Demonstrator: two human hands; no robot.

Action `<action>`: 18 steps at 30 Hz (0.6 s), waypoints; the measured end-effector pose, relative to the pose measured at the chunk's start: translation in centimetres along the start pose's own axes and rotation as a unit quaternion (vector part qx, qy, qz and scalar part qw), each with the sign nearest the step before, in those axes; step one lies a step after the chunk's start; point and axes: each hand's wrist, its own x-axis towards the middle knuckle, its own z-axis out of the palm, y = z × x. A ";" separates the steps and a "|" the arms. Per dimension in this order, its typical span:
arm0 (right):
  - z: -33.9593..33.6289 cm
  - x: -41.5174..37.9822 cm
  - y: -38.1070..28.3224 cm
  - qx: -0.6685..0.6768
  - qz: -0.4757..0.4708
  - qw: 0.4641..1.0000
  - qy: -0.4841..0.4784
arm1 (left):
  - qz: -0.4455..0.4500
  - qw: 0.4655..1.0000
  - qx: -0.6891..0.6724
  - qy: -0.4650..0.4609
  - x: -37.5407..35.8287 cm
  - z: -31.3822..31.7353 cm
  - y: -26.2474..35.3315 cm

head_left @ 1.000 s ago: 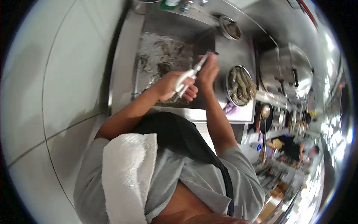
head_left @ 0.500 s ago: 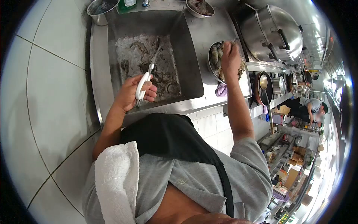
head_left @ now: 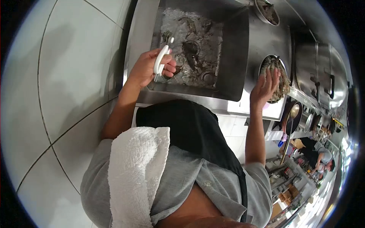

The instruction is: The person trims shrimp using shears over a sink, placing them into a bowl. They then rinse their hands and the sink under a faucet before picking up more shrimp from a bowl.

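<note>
Over the steel sink, at about eleven o'clock in the view, the left hand has its fingers clamped round the white handles of a pair of scissors, whose long axis runs up toward one o'clock; the blades are hard to make out against the ice and cannot be told as open or shut. At about two o'clock, the right hand rests with fingers spread apart on the near rim of a round metal bowl of shrimp, which stands on the steel surface just beside the sink. The shrimp lie straight under and ahead of the right hand, so this hand is much the nearer; the left is well apart, across the basin. More shrimp on ice lie on the sink floor, just past the scissors. Whether the right hand grips a shrimp is hidden by its own back. A second bowl is cut off at twelve o'clock, and a large lidded pot sits at three o'clock
</note>
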 end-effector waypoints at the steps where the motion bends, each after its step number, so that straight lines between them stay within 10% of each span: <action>1: 0.8 -0.1 -1.9 0.074 -0.011 0.997 0.007 | 0.002 1.000 0.002 0.019 -0.2 -0.6 0.1; 7: 16.2 -3.1 -6.1 0.327 0.099 0.844 -0.414 | -0.007 0.994 0.015 0.110 -1.3 -1.5 -0.5; 16: 35.9 -7.9 -3.7 -0.029 -0.376 0.751 -0.542 | -0.072 0.970 -0.017 0.234 -3.0 -0.7 -4.2; 17: 36.7 -7.9 -4.0 0.008 -0.202 0.744 -0.637 | -0.076 0.968 -0.024 0.240 -3.0 -0.6 -4.4; 18: 36.2 -7.0 -4.4 -0.011 -0.243 0.738 -0.629 | -0.079 0.967 -0.027 0.240 -2.7 -0.6 -4.6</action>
